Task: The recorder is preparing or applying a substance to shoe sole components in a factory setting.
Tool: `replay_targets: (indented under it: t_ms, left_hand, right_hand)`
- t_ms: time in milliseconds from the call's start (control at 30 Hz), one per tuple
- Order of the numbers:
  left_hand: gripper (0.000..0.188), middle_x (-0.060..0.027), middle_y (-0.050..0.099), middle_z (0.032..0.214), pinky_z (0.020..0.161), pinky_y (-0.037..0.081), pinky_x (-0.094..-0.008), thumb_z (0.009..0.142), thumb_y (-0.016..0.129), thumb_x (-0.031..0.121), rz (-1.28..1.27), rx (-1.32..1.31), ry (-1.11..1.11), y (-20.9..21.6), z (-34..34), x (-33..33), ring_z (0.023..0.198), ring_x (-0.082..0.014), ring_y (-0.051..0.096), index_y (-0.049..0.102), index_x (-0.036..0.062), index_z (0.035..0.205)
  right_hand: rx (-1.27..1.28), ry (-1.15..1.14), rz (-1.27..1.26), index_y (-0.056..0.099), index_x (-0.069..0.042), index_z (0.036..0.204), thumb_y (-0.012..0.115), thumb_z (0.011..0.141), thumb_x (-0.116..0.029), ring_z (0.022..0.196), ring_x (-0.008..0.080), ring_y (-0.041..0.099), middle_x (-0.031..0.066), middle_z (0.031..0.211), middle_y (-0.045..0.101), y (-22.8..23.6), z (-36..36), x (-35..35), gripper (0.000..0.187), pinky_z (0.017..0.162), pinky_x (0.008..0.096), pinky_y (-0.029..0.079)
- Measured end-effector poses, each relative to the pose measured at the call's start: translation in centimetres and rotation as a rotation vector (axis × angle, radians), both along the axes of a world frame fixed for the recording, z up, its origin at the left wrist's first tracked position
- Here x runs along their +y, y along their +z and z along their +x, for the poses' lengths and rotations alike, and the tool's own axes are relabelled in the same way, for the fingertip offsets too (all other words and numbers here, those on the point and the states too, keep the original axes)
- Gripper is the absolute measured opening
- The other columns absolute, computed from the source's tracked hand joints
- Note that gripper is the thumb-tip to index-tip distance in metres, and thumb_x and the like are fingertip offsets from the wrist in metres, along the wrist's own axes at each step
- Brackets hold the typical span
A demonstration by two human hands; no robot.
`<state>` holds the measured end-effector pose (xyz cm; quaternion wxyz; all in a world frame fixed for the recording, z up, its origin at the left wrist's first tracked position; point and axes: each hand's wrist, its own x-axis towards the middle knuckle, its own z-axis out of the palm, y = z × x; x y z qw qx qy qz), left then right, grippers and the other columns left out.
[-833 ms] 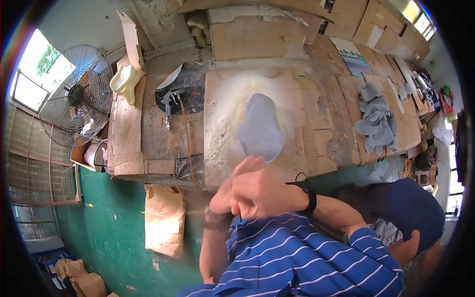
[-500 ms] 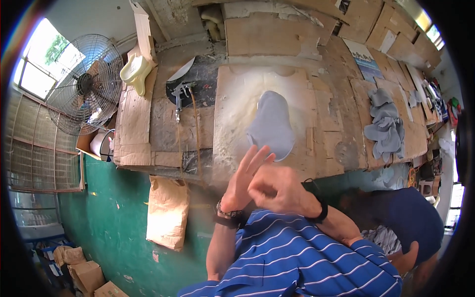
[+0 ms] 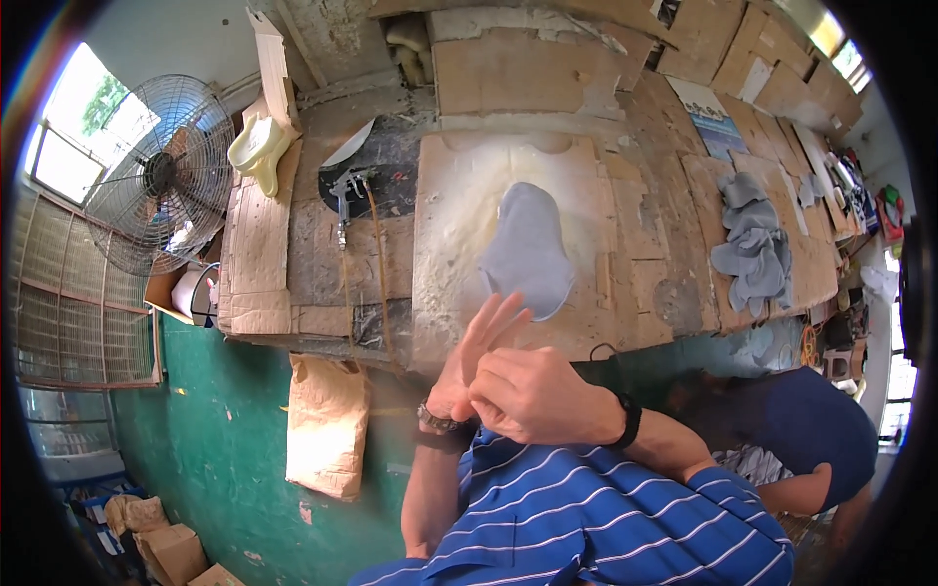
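A grey, smooth-looking piece (image 3: 528,249), narrow at the far end and flared at the near end, lies on a cardboard sheet (image 3: 440,244) coated with pale residue. Just in front of its near edge is my left hand (image 3: 467,361), palm turned inward and fingers stretched out, the tips overlapping that edge in view. My right hand (image 3: 537,391) is closed, its curled fingers pressed against the left palm near the thumb. Whatever those fingers may hold is hidden. Left of the sheet, a metal spray gun (image 3: 344,200) with a hose rests on the bench.
Several grey pieces (image 3: 754,244) are heaped at the bench's right. A yellowish moulded form (image 3: 259,151) and a large fan (image 3: 161,174) stand at the left. A paper sack (image 3: 327,430) leans below the bench edge. Another person (image 3: 811,430) bends down at my right.
My right hand has dropped slightly left and down, its fingers now against the left palm. The left hand stays nearly in place with fingers extended. The person at right has shifted an arm.
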<state>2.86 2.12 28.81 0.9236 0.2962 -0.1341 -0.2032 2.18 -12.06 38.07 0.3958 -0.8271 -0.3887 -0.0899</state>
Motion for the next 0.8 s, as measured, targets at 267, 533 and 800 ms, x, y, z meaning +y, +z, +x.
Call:
replay_targets:
  t_ms: [267, 533, 800]
  left_hand:
    - [0.142, -0.0214, 0.011, 0.167, 0.123, 0.023, -0.0534, 0.062, 0.067, 0.088, -0.099, -0.071, 0.08, 0.8, -0.2, 0.6, 0.154, -0.0385, 0.015, 0.013, 0.0014, 0.161]
    - [0.122, -0.017, 0.004, 0.169, 0.126, 0.007, -0.0515, 0.08, 0.044, 0.089, -0.43, 0.138, 0.185, 1.8, -0.3, 0.6, 0.157, -0.0339, 0.003, 0.013, 0.0024, 0.161]
    - [0.132, -0.0207, 0.001, 0.169, 0.126, 0.003, -0.053, 0.074, 0.038, 0.096, -0.421, 0.124, 0.16, 1.4, 0.0, 0.0, 0.156, -0.0372, 0.001, 0.008, 0.0017, 0.161]
  right_hand:
    - [0.407, -0.313, 0.295, 0.06, -0.004, 0.081, 0.067, 0.08, -0.005, 0.06, 0.0223, 0.058, 0.01, 0.07, 0.059, -3.1, 2.0, -0.9, 0.007, 0.055, 0.0332, 0.046]
    - [0.458, -0.357, 0.405, 0.069, -0.001, 0.088, 0.072, 0.089, -0.006, 0.061, 0.0088, 0.049, 0.0034, 0.075, 0.058, -1.4, 0.2, -0.2, 0.006, 0.054, 0.0249, 0.038]
    - [0.291, -0.264, 0.326, 0.07, -0.002, 0.089, 0.075, 0.086, -0.003, 0.059, 0.0148, 0.06, 0.0078, 0.077, 0.064, -0.9, -0.5, 0.2, 0.006, 0.053, 0.0276, 0.047]
